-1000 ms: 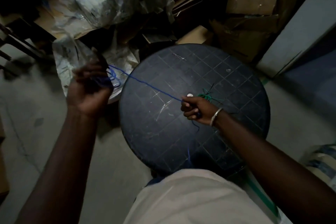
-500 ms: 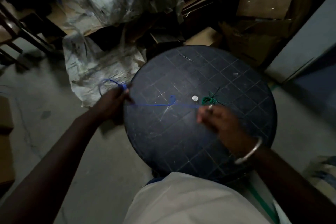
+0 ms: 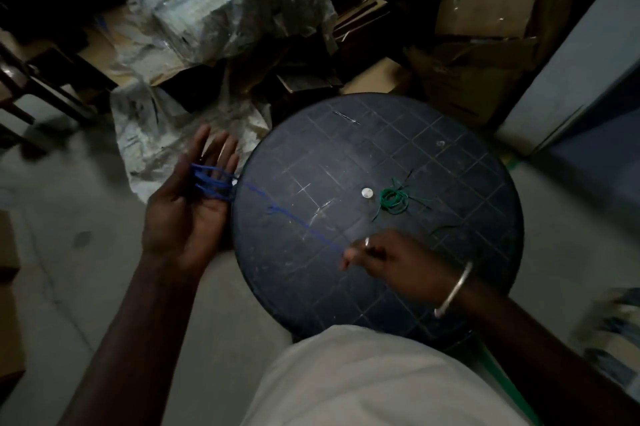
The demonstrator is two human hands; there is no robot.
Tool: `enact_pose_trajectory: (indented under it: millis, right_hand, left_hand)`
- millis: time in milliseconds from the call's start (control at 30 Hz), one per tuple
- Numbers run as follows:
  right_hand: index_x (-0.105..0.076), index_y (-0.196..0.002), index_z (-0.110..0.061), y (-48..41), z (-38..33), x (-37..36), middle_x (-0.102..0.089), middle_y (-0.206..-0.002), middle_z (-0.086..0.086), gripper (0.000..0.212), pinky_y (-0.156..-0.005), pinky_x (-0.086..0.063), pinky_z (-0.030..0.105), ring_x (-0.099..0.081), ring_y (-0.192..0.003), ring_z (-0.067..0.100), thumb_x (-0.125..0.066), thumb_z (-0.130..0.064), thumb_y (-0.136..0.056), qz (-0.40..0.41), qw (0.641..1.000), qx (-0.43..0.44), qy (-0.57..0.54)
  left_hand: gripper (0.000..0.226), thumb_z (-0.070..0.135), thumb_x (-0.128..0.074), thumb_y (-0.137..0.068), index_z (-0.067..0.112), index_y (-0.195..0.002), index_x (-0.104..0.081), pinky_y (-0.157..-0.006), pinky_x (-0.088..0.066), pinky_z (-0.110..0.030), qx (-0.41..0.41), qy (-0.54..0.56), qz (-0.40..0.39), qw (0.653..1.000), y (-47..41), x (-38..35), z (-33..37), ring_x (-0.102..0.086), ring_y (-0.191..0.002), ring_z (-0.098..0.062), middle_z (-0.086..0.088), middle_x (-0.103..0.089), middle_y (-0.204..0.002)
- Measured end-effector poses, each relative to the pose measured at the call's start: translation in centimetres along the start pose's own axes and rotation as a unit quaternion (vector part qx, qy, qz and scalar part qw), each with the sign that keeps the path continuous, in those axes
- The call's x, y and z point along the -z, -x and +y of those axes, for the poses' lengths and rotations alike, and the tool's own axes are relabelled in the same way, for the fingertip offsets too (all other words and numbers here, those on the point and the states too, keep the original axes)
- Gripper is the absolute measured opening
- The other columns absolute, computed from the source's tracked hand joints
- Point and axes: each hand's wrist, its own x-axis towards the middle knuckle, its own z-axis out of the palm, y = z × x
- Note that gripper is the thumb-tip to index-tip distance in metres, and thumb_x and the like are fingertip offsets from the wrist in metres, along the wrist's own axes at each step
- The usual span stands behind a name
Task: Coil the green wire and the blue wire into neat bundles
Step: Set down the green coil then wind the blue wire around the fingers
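Blue wire (image 3: 298, 223) is running from the right hand (image 3: 398, 263) at 5 o'clock on the worktop (image 3: 433, 155); its grip is pinching the strand, probably for tension. At 9 o'clock the wire is looping around the left hand (image 3: 183, 218), whose fingers are lying straight, serving as a former. Green wire (image 3: 393, 200) is lying coiled near centre, seemingly finished.

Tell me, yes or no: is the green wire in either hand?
No: the green wire lies coiled on the table, apart from the left hand and the right hand.
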Motion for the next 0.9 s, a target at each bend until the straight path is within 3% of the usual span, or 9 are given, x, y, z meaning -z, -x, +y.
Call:
enact_pose_trajectory:
  millis: [100,200,333,467,567,633,700,800,900]
  right_hand:
    - [-0.076,-0.088,-0.016,2.4,-2.7,-0.9,-0.040,-0.055,-0.007,0.026,-0.051,-0.029,0.027,-0.035,-0.053,0.005,-0.058,-0.030,-0.100,-0.047,0.998,0.050,-0.014]
    - [-0.070,-0.075,-0.015,3.3,-5.2,0.7,-0.037,-0.052,-0.001,0.032,-0.045,-0.029,0.019,-0.034,-0.046,0.008,-0.055,-0.028,-0.100,0.023,0.984,0.067,-0.163]
    - [-0.063,-0.071,-0.014,0.6,-4.1,4.5,-0.026,-0.052,0.004,0.030,-0.037,-0.020,0.016,-0.024,-0.037,0.007,-0.054,-0.026,-0.096,0.117,0.911,0.037,-0.393]
    - [-0.068,-0.071,-0.015,-1.9,-0.9,3.9,-0.035,-0.047,-0.007,0.031,-0.038,-0.022,0.017,-0.027,-0.039,0.005,-0.057,-0.028,-0.096,0.135,0.941,-0.024,-0.309]
    - [-0.069,-0.078,-0.019,-1.8,0.6,0.5,-0.046,-0.052,-0.009,0.032,-0.049,-0.034,0.015,-0.039,-0.046,0.000,-0.053,-0.031,-0.102,0.063,0.995,-0.010,-0.071]
    - [-0.069,-0.081,-0.020,-0.9,0.5,-1.2,-0.047,-0.055,-0.006,0.030,-0.053,-0.035,0.021,-0.042,-0.050,0.001,-0.054,-0.037,-0.101,0.029,0.998,0.026,0.053]
    - [-0.069,-0.079,-0.019,0.3,-0.7,-1.6,-0.045,-0.053,-0.007,0.029,-0.052,-0.034,0.022,-0.041,-0.050,0.001,-0.057,-0.036,-0.100,0.021,0.997,0.055,0.047]
    - [-0.066,-0.071,-0.016,1.7,-3.6,0.3,-0.047,-0.053,-0.010,0.032,-0.053,-0.034,0.019,-0.040,-0.052,0.001,-0.059,-0.029,-0.099,0.059,0.994,0.093,-0.016]
    - [-0.065,-0.069,-0.016,1.4,-4.6,3.4,-0.036,-0.050,-0.007,0.034,-0.045,-0.028,0.019,-0.032,-0.046,0.010,-0.052,-0.027,-0.098,0.097,0.980,0.086,-0.154]
  left_hand:
    - [0.043,0.022,-0.046,-0.102,0.017,-0.145,-0.045,-0.103,-0.039,-0.016,-0.105,-0.399,0.091,0.907,-0.6,0.6,-2.0,-0.047,-0.125,0.009,0.010,-0.054,-0.141]
    - [0.029,0.036,-0.049,-0.099,0.031,-0.124,-0.064,-0.106,-0.044,-0.027,0.002,-0.559,-0.027,0.829,0.6,0.4,-4.3,-0.056,-0.118,0.003,0.009,-0.062,-0.131]
    - [0.070,0.058,-0.034,-0.096,0.002,-0.096,-0.075,-0.045,-0.029,-0.024,0.295,-0.327,-0.199,0.876,3.8,-0.8,-4.9,-0.030,-0.037,-0.011,0.003,-0.033,-0.042]
    - [0.062,0.039,-0.026,-0.105,-0.013,-0.110,-0.060,-0.047,-0.028,-0.022,0.333,0.217,-0.299,0.867,5.1,-2.2,-3.2,-0.022,-0.038,-0.012,0.011,-0.022,-0.043]
    - [0.056,0.035,-0.019,-0.107,0.000,-0.143,-0.042,-0.088,-0.039,-0.016,0.196,0.284,-0.199,0.917,3.3,-2.6,-2.4,-0.060,-0.084,-0.010,0.009,-0.061,-0.080]
    - [0.051,0.031,-0.022,-0.109,0.002,-0.149,-0.033,-0.118,-0.022,-0.026,0.113,0.178,-0.107,0.972,1.9,-2.6,-2.1,-0.047,-0.135,-0.017,-0.012,-0.055,-0.141]
    - [0.046,0.026,-0.029,-0.107,0.005,-0.147,-0.038,-0.119,-0.026,-0.037,0.017,-0.125,-0.022,0.992,0.9,-2.0,-2.7,-0.041,-0.140,-0.018,-0.011,-0.044,-0.151]
    - [0.040,0.035,-0.042,-0.103,0.020,-0.137,-0.055,-0.114,-0.036,-0.041,-0.003,-0.512,-0.012,0.859,0.6,-0.9,-4.6,-0.050,-0.133,-0.012,0.000,-0.056,-0.142]
    - [0.044,0.048,-0.044,-0.096,0.021,-0.091,-0.078,-0.072,-0.053,-0.031,0.118,-0.559,-0.121,0.812,2.1,-0.4,-5.9,-0.067,-0.073,-0.011,-0.005,-0.076,-0.088]
